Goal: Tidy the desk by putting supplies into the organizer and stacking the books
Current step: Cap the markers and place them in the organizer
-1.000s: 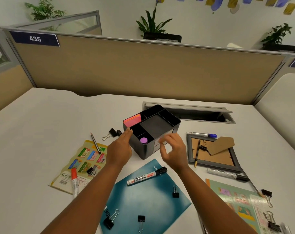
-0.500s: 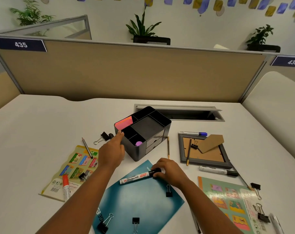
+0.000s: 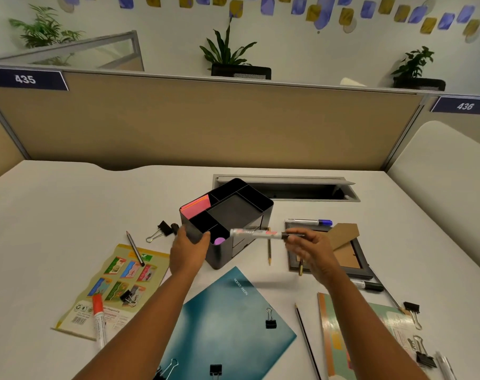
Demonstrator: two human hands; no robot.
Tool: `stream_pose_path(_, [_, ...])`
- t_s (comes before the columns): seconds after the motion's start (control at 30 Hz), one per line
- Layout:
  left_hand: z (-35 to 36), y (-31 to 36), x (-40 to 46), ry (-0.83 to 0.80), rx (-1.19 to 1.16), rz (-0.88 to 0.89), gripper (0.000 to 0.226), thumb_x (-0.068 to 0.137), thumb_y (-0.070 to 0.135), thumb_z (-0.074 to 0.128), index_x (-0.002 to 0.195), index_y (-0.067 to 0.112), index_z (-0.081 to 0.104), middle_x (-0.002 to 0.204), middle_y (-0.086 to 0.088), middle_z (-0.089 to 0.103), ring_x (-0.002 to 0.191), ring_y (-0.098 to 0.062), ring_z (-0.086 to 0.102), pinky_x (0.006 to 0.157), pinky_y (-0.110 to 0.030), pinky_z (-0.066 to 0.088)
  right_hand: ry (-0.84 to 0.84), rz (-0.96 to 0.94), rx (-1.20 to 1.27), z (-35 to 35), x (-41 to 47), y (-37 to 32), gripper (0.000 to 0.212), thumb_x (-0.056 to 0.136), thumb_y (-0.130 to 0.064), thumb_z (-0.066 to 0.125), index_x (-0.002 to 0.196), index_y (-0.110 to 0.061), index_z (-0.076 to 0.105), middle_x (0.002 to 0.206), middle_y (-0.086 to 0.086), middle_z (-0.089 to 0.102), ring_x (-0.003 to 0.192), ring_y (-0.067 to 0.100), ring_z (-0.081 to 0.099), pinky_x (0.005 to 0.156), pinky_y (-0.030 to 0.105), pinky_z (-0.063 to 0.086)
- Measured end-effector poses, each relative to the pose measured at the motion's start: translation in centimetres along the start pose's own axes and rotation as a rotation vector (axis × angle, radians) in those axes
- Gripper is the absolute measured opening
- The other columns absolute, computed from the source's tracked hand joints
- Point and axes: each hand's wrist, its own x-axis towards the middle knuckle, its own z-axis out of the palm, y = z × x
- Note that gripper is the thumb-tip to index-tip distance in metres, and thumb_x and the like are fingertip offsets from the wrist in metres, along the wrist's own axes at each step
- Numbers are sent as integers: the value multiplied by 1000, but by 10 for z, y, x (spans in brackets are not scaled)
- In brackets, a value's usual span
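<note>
Early stage. Our left hand (image 3: 190,250) grips the organizer (image 3: 228,215) wall; our right hand (image 3: 310,249) pinches a marker (image 3: 258,233) level above its front compartments. Sticky notes (image 3: 196,208) are stowed; clips, pencils, pens and books (image 3: 228,319) remain on the table (image 3: 68,215).

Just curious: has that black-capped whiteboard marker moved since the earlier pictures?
Yes. The whiteboard marker left the teal notebook; the right hand now holds it in the air beside the black organizer.
</note>
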Motion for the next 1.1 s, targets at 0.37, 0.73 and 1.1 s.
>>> stream_pose_path(0.37, [11, 9, 17, -50, -116, -99, 45, 94, 18, 47, 138, 18, 42, 134, -14, 52, 118, -36, 52, 92, -42, 47, 362, -215, -155, -15, 37, -38, 18, 83, 2, 59, 84, -15, 64, 86, 6, 66, 87, 21, 64, 65, 14, 57])
stream_pose_path(0.73, [4, 4, 41, 29, 188, 74, 41, 100, 20, 33, 140, 19, 41, 130, -19, 56, 114, -38, 54, 91, -44, 46, 190, -362, -884, 19, 64, -48, 21, 78, -2, 65, 98, -7, 62, 91, 1, 60, 81, 9, 55, 67, 7, 44])
stream_pose_path(1.1, [4, -1, 40, 74, 168, 138, 39, 99, 21, 36, 137, 18, 45, 122, -19, 62, 104, -37, 59, 85, -44, 50, -8, -203, -1084, 36, 78, -23, 22, 84, -8, 62, 105, -12, 60, 105, 11, 65, 93, 17, 60, 79, 23, 47])
